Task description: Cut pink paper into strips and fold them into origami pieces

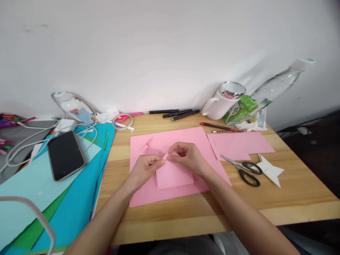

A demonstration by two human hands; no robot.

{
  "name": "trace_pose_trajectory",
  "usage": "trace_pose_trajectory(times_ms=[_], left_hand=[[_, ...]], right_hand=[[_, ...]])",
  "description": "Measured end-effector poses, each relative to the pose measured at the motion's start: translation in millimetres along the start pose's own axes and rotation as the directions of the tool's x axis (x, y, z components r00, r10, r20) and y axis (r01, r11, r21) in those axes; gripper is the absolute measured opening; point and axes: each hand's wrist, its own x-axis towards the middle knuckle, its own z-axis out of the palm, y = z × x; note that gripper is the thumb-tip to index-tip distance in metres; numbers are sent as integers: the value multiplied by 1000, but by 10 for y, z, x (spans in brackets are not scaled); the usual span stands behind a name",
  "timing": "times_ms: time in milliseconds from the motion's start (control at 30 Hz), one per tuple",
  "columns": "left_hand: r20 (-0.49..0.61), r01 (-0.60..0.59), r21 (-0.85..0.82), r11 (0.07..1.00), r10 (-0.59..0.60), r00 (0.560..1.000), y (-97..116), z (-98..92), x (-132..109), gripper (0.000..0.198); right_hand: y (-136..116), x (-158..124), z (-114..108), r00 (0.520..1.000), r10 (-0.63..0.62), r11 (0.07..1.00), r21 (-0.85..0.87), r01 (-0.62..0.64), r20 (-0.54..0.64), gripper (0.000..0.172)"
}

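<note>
A small pink paper piece (175,175) is pinched at its upper edge between my two hands, above a large pink sheet (148,197) on the table. My left hand (145,168) has its thumb and forefinger closed on the upper left part of the piece. Close beside it, my right hand (187,157) grips a raised, folded corner with its fingertips. A little folded pink shape (147,143) lies on the large sheet, up and left of my hands.
Black-handled scissors (244,170), a white paper star (270,170) and pink offcuts (241,144) lie right. Markers (181,114), a mug (223,102), a green box (240,110) and a bottle (278,85) stand or lie behind. A phone (66,156) rests on coloured paper (77,205) left.
</note>
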Motion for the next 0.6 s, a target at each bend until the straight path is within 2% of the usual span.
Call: trace_pose_trajectory(times_ms=[167, 433, 600], left_hand=[[5, 32, -85, 996, -32, 999, -23, 5, 4, 27], [-40, 3, 11, 1000, -3, 999, -13, 23, -7, 34], [4, -17, 7, 1000, 17, 1000, 0, 6, -14, 37]], right_hand=[[-23, -10, 6, 999, 37, 999, 34, -37, -15, 24], [-53, -27, 4, 997, 66, 996, 62, -63, -33, 25], [-76, -22, -6, 999, 43, 996, 83, -42, -17, 33]])
